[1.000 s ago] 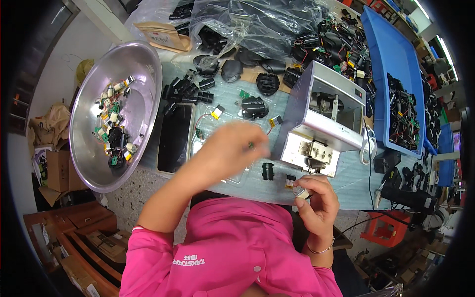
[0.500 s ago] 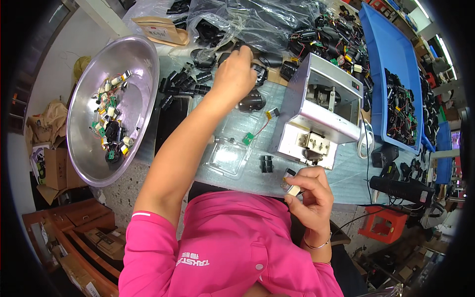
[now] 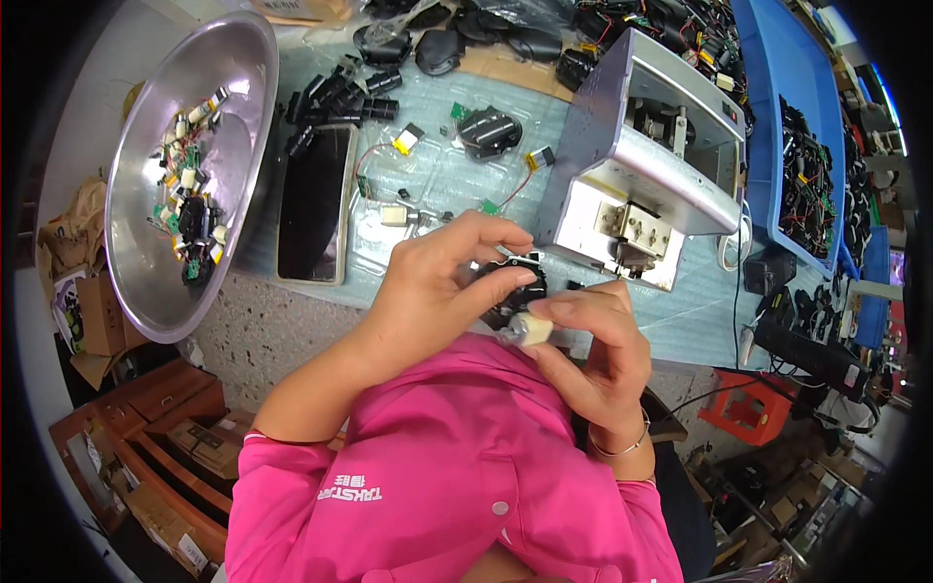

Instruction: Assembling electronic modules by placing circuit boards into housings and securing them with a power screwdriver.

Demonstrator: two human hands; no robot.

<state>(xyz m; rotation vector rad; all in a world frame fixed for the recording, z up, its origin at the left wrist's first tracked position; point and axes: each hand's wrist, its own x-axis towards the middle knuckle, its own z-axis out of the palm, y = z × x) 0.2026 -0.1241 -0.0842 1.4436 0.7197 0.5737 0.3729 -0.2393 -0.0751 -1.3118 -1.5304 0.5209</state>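
Note:
Near the table's front edge, my left hand (image 3: 442,282) is closed around a black plastic shell (image 3: 512,285), thumb on top; its fingers partly cover it. Beside it, my right hand (image 3: 595,355) pinches a small cream-and-silver cylinder (image 3: 530,330), perhaps a small motor, slightly blurred. The cylinder is close to the shell, and I cannot tell whether they touch. Farther back lie a rounded black housing (image 3: 489,132) and a small yellow-taped battery (image 3: 539,159) on a red wire. Another small battery (image 3: 408,139) and a cream-coloured block (image 3: 394,215) lie left of these.
A metal basin (image 3: 251,73) of wired parts stands at left, next to a dark flat tablet-like slab (image 3: 316,209). Black tubular pieces (image 3: 335,97) are heaped behind. A silver bench machine (image 3: 607,170) stands right of centre, with a blue bin (image 3: 768,58) of parts beyond.
My left hand has come back from the far black parts to my front, now holding a black shell. My right hand has moved left with its cylinder toward it. The view has shifted.

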